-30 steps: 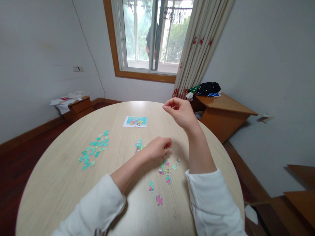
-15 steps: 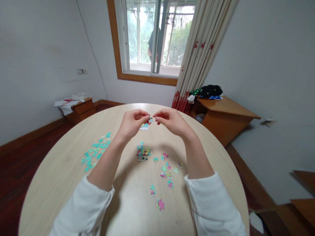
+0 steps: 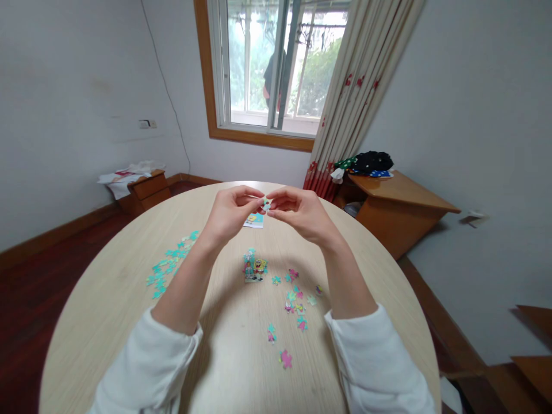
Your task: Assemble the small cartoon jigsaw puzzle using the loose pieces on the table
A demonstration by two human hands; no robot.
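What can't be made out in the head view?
All in the head view:
Puzzle piece: partly covered by fingers, print too small to read.
Picture card: left part hidden by left hand.
Teal pieces: some hidden behind left forearm.
Dark shape outside window: blurred, partly behind the frame.
Sleeves: cut off by bottom edge.

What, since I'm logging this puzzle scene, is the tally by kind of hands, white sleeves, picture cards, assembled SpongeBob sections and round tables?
Left hand and right hand: 2
White sleeves: 2
Picture card: 1
Assembled SpongeBob section: 1
Round table: 1
Total: 7
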